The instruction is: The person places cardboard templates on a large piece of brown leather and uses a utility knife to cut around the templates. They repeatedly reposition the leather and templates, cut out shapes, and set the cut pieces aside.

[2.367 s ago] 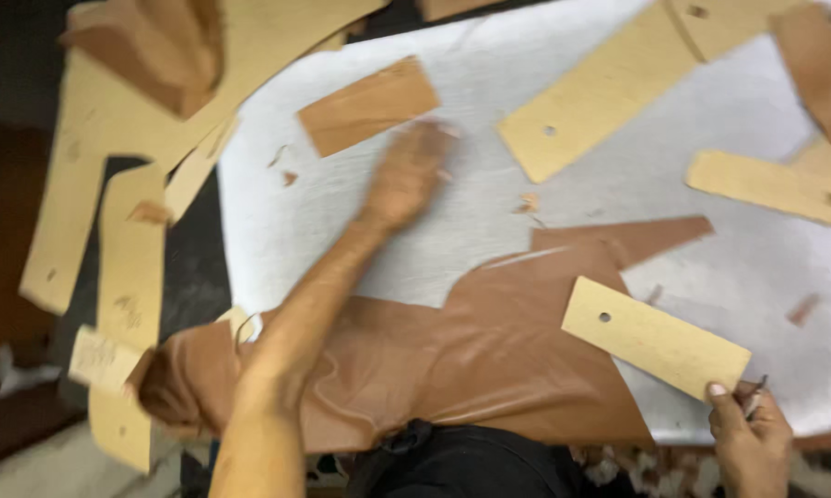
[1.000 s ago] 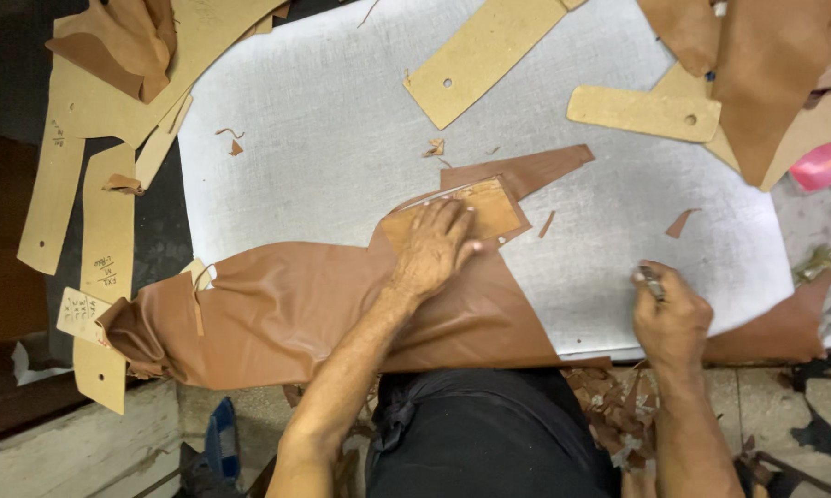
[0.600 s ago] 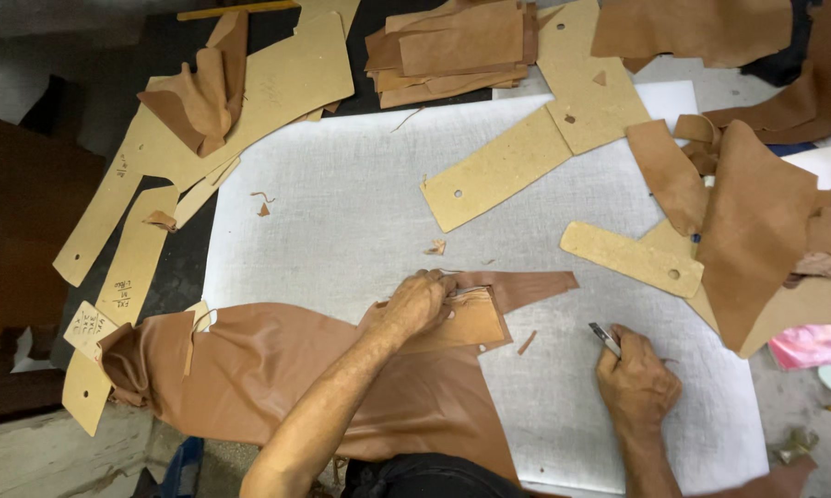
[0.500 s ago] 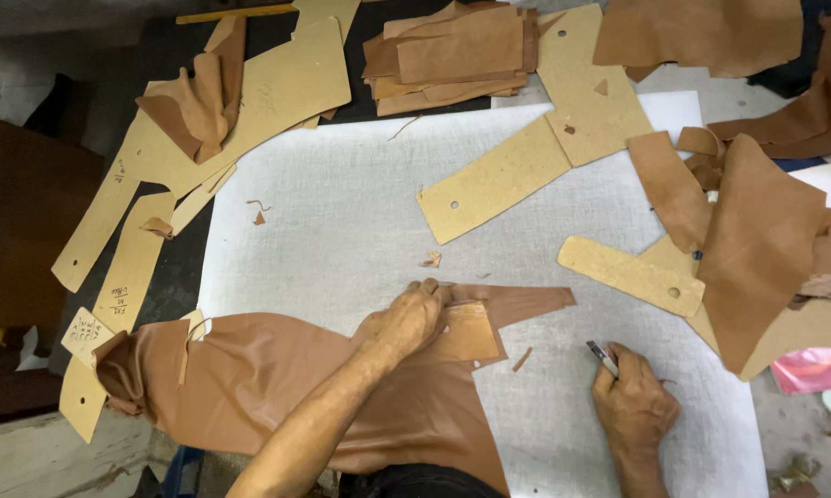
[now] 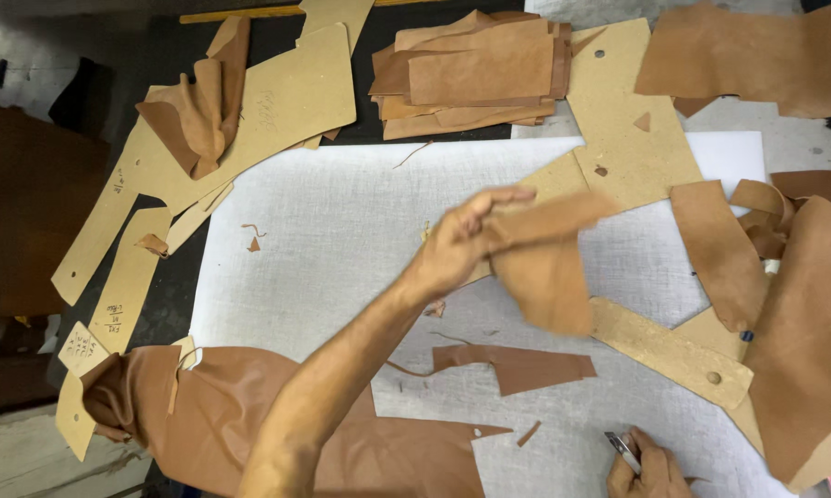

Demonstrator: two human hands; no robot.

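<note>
Leather piece [image 5: 546,267], tan and soft with a fuzzy side, hangs in the air over the middle of the white mat [image 5: 341,240]. It bends and droops, and it looks blurry.

At the near edge of the mat, the right hand [image 5: 650,466] rests low. Its fingers are curled tight around a small knife [image 5: 624,449] with a shiny tip. Beside it lies the big brown hide [image 5: 249,415], smooth and a little shiny, with wrinkles at its left end. A long cut strip [image 5: 517,364] of the same brown lies just past the hide.

The left arm reaches out from the near edge across the mat. The left hand [image 5: 461,242] is lifted up, and its fingers pinch the top of the leather piece.

The mat is white and rough, like woven cloth. Stiff card shapes [image 5: 249,120] lie off its left side and far corner. At the far edge sits a stack [image 5: 475,74] of flat tan pieces. More tan leather lies on the right side.
</note>
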